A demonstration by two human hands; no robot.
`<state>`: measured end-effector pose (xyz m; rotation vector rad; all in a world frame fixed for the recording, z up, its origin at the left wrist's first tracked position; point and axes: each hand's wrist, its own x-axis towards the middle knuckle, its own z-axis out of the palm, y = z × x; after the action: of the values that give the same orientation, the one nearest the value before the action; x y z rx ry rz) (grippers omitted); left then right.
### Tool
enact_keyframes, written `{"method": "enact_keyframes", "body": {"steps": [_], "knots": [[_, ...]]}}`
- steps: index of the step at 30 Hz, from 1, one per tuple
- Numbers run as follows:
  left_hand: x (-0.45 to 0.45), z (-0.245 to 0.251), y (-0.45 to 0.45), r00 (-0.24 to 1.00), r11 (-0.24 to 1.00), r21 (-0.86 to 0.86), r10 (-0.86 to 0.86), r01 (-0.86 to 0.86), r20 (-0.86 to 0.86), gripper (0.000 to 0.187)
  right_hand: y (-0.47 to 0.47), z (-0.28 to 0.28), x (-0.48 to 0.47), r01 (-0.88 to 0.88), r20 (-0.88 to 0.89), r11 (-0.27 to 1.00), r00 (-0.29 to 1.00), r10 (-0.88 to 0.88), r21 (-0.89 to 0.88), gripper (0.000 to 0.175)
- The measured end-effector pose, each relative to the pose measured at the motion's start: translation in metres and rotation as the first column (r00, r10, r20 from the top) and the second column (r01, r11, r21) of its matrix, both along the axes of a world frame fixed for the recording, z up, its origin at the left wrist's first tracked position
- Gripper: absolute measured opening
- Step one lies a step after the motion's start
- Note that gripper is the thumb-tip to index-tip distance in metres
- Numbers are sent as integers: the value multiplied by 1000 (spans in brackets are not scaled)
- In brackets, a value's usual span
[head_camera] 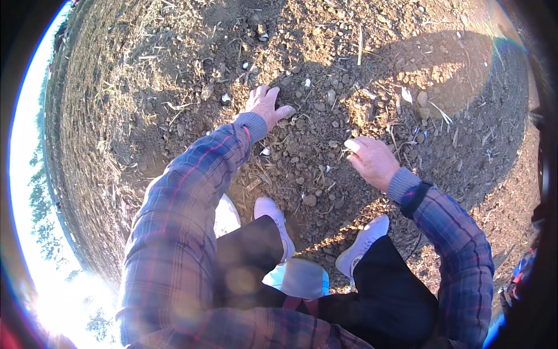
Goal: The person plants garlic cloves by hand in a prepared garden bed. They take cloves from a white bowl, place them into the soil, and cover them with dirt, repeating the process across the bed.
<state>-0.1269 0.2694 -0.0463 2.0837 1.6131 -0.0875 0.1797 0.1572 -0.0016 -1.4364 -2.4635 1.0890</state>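
My left hand (267,107) is palm down on the loose brown soil (301,139), fingers and thumb apart, and nothing shows in its grasp. To the right and nearer my body, my right hand (374,160) is low over the soil with thumb and fingers drawn together. A small dark bit shows at its fingertips; whether it is held or lies behind them cannot be told. Small whitish pieces resembling garlic cloves lie scattered about. One white piece (226,97) is left of my left hand, another white piece (265,151) below it, and a pale papery flake (406,95) lies farther right.
My white left shoe (272,213) and white right shoe (366,242) stand apart on the soil. Between my legs is a grey and light-blue object (301,279). A white object (226,216) is partly hidden by my left sleeve. Dry stalks (360,46) and clods lie around.
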Motion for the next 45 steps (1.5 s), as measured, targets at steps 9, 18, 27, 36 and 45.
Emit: {"method": "enact_keyframes", "body": {"steps": [9,18,27,36,45], "knots": [[9,-7,-6,965,997,-68,-27,46,260,50,55,-73,-111,558,33,773,816,-576,-303,33],[33,-30,60,975,996,-89,6,14,221,32,163,-69,-115,594,223,801,793,-567,-75,25],[13,-28,47,940,1000,5,-28,28,339,52,183,-72,-124,332,460,941,847,-266,-67,16],[46,-35,51,999,999,36,38,-39,30,62,171,-66,-115,553,254,833,806,-534,-4,28],[20,-27,33,911,980,172,-161,102,380,50,106,-73,-92,409,54,893,904,-425,190,42]]}}
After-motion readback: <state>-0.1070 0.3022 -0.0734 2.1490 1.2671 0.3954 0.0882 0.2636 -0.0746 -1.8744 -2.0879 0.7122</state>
